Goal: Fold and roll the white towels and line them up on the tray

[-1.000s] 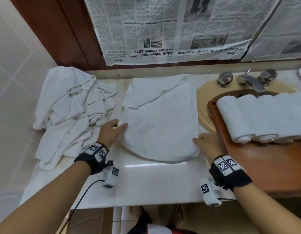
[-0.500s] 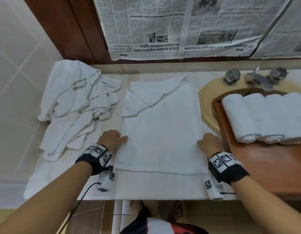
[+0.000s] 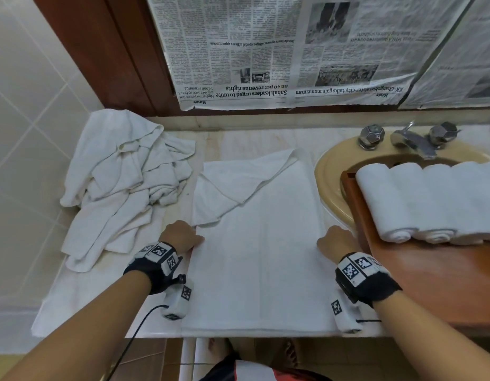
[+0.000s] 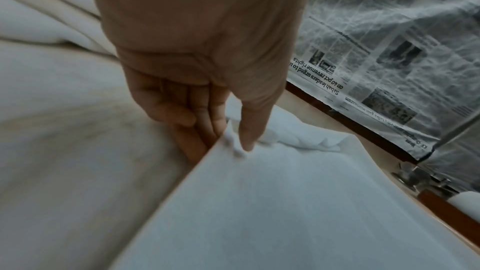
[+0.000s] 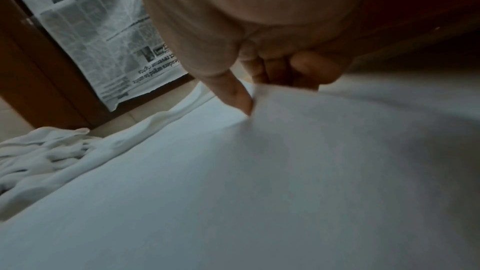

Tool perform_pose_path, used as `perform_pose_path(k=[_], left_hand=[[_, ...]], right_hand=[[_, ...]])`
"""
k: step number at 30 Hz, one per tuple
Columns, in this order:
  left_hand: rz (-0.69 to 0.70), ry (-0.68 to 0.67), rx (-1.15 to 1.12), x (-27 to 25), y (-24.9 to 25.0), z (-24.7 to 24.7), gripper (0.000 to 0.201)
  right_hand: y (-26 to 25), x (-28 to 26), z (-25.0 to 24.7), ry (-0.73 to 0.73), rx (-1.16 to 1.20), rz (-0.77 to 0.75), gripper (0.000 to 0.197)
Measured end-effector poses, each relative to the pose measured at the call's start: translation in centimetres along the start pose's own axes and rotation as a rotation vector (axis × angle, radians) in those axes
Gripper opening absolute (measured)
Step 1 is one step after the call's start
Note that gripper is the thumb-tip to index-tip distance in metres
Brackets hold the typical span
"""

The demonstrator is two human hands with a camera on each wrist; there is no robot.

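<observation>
Left hand (image 3: 180, 236) and right hand (image 3: 337, 241) pinch flat towel's (image 3: 261, 259) side edges; towel heap (image 3: 122, 185) left, tray (image 3: 430, 276) touching right.

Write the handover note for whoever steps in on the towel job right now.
Left hand pinches the left edge of the flat towel; right hand pinches its right edge.
The flat towel lies spread on the counter, far-left corner folded over.
Done: rolled towels lined up on the wooden tray.
Left: fold and roll this towel, place it on the tray, then work through the crumpled pile at left.
</observation>
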State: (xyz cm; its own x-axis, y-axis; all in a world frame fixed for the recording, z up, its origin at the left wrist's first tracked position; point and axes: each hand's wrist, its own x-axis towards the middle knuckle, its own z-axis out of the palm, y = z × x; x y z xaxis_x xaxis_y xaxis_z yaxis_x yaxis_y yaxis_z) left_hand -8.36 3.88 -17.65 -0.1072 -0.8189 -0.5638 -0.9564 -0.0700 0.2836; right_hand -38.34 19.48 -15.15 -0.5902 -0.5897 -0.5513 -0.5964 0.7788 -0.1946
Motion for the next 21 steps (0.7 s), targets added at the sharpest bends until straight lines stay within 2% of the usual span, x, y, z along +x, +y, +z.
perform_pose_path(k=[3, 5, 6, 9, 11, 14, 16, 18, 19, 21], left_hand=[[-0.023, -0.164, 0.15, -0.9, -1.1, -0.6, 0.03], [-0.061, -0.27, 0.152, -1.2, -1.9, -1.1, 0.035], [-0.073, -0.273, 0.121, -1.2, -2.1, -1.4, 0.042], [-0.081, -0.15, -0.01, -1.2, -1.5, -2.1, 0.065], [-0.085, -0.076, -0.05, -1.0, -0.4, -2.0, 0.07], [-0.07, 0.021, 0.037, -0.7, 0.4, -1.1, 0.07], [-0.067, 0.016, 0.054, -0.5, 0.0, -0.3, 0.07], [-0.06, -0.007, 0.037, -0.6, -0.7, 0.2, 0.069], [-0.055, -0.009, 0.037, -0.7, -1.2, 0.4, 0.067], [-0.048, -0.023, 0.031, -0.9, -2.0, 0.9, 0.066]], right_hand=[[0.8, -0.7, 0.2, -0.127, -0.112, 0.0, 0.013], [0.9, -0.7, -0.1, -0.12, -0.099, 0.005, 0.021], [0.7, -0.4, -0.4, -0.09, -0.07, 0.013, 0.025], [-0.6, 1.2, -0.7, 0.062, 0.019, 0.035, 0.027], [-1.2, 2.0, -0.6, 0.145, 0.089, 0.024, 0.024], [-1.6, 2.2, -0.1, 0.117, 0.066, -0.013, 0.023], [-1.5, 1.7, 0.6, 0.109, 0.032, 0.006, 0.025], [-1.5, 1.0, 1.6, 0.212, -0.01, -0.008, 0.045], [-1.7, 0.4, 2.1, 0.291, -0.034, -0.063, 0.055], [-2.9, -0.6, 3.2, 0.384, -0.079, -0.276, 0.066]])
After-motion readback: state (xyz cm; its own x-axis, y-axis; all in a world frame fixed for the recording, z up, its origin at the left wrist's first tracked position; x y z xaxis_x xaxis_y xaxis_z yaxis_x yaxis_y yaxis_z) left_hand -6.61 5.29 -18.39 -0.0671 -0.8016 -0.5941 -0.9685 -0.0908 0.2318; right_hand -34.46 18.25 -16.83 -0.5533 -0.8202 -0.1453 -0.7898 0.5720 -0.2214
